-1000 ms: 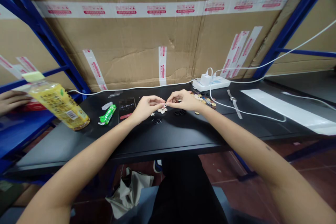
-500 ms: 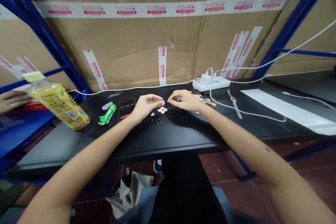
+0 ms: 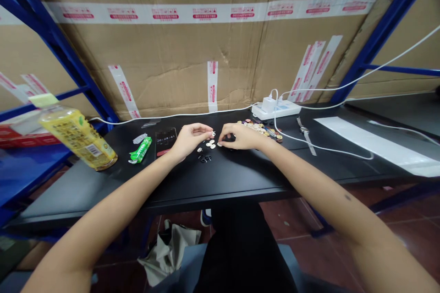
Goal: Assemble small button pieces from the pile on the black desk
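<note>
My left hand [image 3: 193, 139] is closed in a pinch, with a small white looped piece [image 3: 213, 133] between thumb and forefinger, just above the black table. My right hand [image 3: 242, 136] reaches down beside it, thumb and forefinger pinching a small cream disc-like piece [image 3: 219, 144] at tabletop level. Between the hands lie several cream oval pieces [image 3: 211, 145]. A small white piece [image 3: 200, 149] and a group of black pieces with pins [image 3: 205, 159] rest nearer me. More dark pieces [image 3: 231, 138] are partly hidden under my right hand.
Behind my right hand spreads a pile of mixed small pieces [image 3: 261, 127]. A white power strip [image 3: 277, 109] with cables stands at the back, near a wristwatch [image 3: 305, 133]. Leftward are a phone [image 3: 165, 139], a green wrapper [image 3: 140, 150] and a tilted yellow drink bottle [image 3: 80, 135].
My right hand has dropped to the cream pieces and its fingers now meet one. My left hand has barely moved. Another person's hand has left view at the far left.
</note>
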The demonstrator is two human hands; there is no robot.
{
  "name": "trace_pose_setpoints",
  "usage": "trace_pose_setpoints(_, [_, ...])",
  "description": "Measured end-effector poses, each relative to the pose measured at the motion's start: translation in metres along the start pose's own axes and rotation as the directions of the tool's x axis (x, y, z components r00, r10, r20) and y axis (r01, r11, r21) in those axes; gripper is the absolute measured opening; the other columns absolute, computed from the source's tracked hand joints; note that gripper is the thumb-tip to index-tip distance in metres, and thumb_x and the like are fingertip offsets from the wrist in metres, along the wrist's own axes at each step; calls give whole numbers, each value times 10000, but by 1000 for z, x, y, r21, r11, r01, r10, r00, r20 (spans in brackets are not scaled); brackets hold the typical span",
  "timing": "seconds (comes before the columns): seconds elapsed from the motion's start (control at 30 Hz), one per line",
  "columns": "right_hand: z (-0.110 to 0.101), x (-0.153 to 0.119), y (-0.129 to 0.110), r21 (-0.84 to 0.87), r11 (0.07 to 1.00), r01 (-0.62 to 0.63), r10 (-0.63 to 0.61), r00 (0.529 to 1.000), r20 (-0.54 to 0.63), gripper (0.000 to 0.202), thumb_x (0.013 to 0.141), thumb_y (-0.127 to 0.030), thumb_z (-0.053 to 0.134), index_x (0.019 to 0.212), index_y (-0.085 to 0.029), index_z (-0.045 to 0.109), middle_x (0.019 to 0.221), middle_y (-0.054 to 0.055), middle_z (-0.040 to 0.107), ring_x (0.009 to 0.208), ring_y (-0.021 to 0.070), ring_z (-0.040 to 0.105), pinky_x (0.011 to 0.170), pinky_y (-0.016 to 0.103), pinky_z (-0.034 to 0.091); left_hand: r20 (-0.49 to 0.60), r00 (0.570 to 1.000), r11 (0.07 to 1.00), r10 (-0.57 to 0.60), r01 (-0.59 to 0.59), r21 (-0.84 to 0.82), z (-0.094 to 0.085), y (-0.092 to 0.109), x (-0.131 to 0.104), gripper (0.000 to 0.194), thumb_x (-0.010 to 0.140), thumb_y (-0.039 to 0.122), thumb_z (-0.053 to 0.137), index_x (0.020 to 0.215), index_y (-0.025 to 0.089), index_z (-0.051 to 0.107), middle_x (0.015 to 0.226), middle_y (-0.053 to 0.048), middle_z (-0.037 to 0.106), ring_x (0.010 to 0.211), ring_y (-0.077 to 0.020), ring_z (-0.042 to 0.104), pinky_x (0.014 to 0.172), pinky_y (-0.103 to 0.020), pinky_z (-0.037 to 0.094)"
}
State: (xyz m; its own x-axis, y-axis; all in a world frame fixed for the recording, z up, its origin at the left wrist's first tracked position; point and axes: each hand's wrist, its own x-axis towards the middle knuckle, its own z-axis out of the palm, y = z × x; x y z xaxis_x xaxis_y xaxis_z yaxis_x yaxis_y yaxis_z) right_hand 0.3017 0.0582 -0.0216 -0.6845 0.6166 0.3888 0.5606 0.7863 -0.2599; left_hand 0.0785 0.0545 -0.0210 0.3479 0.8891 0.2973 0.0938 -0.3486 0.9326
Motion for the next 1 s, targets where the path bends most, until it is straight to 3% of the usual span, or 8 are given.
trace_pose_setpoints(0.23, [4,1,5,11,999,34,-34,999,39,204,856,-293,610,977,-192,739,940,60,660,835,149,606,800,279,461,12,1000,1000,-14,13,19,0,0,0,326,705,334,785,927,112,695,877,-93,737,836,-197,698,922,-392,520])
trace_pose_setpoints(0.63, [3,2,-1,133,990,-40,39,999,15,174,818,-236,608,946,-170,705,845,36,708,678,118,590,666,245,462,33,999,1000,-11,10,29,1,-2,0,340,698,353,785,925,117,695,866,-85,734,827,-196,695,910,-386,523])
trace_pose_setpoints(0.83, [1,4,-5,365,925,-104,179,967,-179,245,836,-341,606,944,-138,688,852,65,714,725,129,639,708,260,508,37,999,1000,-13,12,20,1,-3,0,351,707,365,782,934,113,691,897,-102,738,849,-200,698,916,-385,520])
trace_pose_setpoints(1.0, [1,7,-7,578,806,-128,264,952,-158,306,794,-376,665,949,-113,677,851,81,710,766,141,662,745,288,545,48,999,1000,-5,4,24,1,-2,-1,349,719,362,775,944,109,691,915,-110,737,852,-200,697,913,-380,521])
